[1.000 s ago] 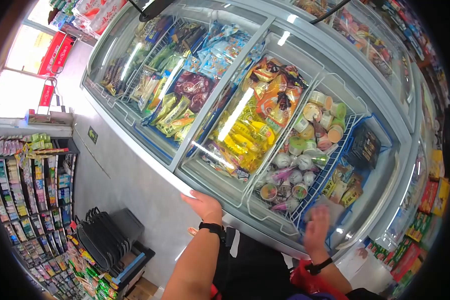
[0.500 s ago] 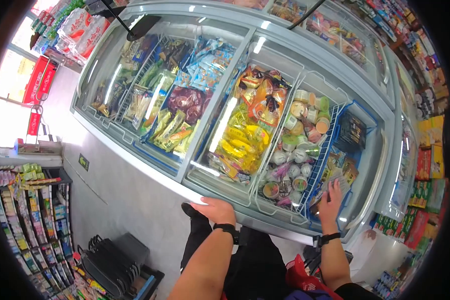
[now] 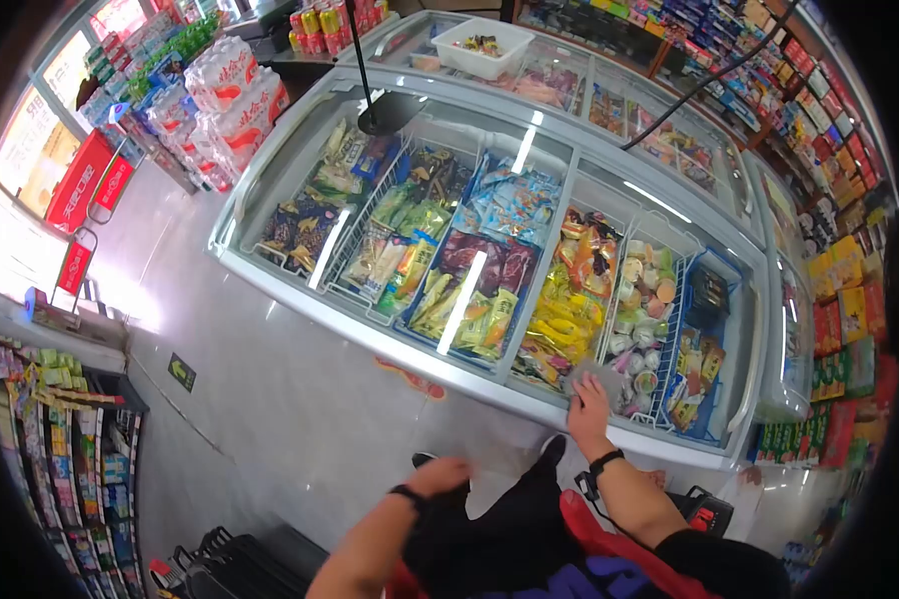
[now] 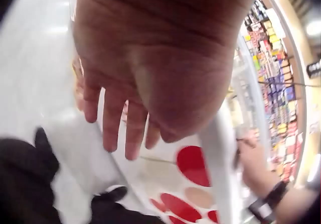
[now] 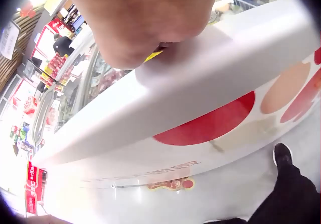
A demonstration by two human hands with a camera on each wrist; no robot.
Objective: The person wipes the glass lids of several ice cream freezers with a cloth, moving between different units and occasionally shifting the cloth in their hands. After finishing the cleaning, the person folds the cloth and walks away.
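A long glass-topped chest freezer point(image 3: 410, 344) stands in front of me. My right hand point(image 3: 589, 404) is at its near edge, fingers stretched forward and pressing on a thin greyish cloth-like piece point(image 3: 609, 376) over the glass. In the right wrist view the same hand point(image 5: 145, 28) shows close over the white rim point(image 5: 200, 68). My left hand point(image 3: 445, 477) hangs in front of my legs, blurred and apart from the freezer. Its fingers point(image 4: 113, 128) point down, loosely straight and spread, with nothing held. Under the glass lie yellow packs point(image 3: 559, 329) and ice cream cups point(image 3: 644, 339).
Stacked black baskets point(image 3: 235, 574) and a low goods rack point(image 3: 55, 449) stand at left. Shrink-wrapped bottles point(image 3: 235, 100) are piled beyond the freezer's left end. A second freezer behind carries a white tub point(image 3: 482, 48). Dark shoes point(image 3: 549, 449) stand on the grey floor.
My right hand has moved left along the freezer's near side, from the right-end compartment to beside the yellow packs. The left hand has let go of the rim and dropped away. The head view has shifted.
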